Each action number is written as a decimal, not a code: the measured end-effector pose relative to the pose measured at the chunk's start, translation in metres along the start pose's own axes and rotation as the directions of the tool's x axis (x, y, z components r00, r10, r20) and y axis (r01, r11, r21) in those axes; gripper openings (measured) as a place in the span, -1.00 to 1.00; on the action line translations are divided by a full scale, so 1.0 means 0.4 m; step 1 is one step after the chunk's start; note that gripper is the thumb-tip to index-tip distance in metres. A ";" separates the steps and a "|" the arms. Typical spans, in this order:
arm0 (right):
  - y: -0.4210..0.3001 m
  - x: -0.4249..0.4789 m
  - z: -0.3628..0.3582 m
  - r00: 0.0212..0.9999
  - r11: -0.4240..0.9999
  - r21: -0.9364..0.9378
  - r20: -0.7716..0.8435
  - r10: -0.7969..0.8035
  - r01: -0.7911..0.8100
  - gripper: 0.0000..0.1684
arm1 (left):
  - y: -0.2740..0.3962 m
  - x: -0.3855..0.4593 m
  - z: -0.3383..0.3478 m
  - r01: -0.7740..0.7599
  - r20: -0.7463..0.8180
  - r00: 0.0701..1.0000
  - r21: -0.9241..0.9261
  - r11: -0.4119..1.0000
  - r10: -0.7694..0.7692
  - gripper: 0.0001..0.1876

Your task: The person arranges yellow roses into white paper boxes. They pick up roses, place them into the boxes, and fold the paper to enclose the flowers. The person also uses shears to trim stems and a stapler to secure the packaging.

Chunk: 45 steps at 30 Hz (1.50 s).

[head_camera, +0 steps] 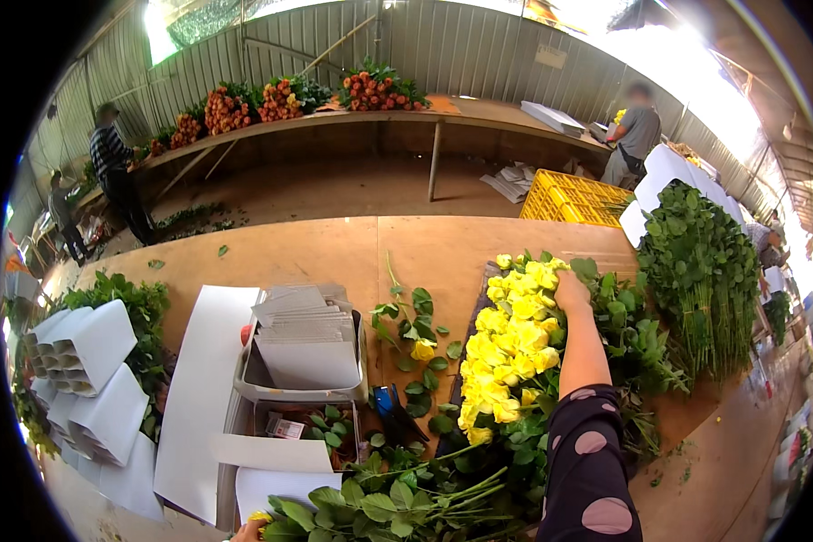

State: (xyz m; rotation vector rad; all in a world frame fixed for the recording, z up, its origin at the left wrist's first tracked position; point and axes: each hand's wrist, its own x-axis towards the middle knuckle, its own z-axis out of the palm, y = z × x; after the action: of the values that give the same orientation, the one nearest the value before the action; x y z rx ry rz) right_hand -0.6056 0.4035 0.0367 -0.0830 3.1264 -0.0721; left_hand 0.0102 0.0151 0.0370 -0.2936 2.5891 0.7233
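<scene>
A pile of cut yellow roses (508, 345) lies on a dark cloth on the wooden table, with leafy stems pointing right. My right hand (572, 291) reaches into the upper right side of this pile. Its fingertips are among the blooms, so their grip is hidden. At the bottom edge, partly cut off, my left hand (247, 531) is closed around a yellow rose head (260, 517). Leafy green stems (406, 505) stretch from there to the right, over a white corrugated sheet (288, 482). A single yellow rose (423, 349) lies left of the pile.
Blue-and-black cutters (394, 410) lie beside a bin of cardboard sheets (305, 339). White wrapped bundles (98, 366) stand left, another wrapped leafy bundle (701, 271) right. Beyond are a yellow crate (569, 196), orange roses (227, 112) on a long table and several people.
</scene>
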 end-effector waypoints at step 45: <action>-0.038 -0.580 -0.531 0.180 0.977 -0.210 -0.960 -0.212 0.031 -0.82 | -0.057 0.006 0.021 -0.252 -0.006 0.967 0.082 0.964 0.253 -0.67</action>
State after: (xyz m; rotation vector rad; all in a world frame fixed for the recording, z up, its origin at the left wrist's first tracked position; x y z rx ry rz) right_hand -0.3764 0.4105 0.2523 -0.5007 4.4813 0.2109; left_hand 0.0180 0.0000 0.0194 0.0583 2.6929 0.7008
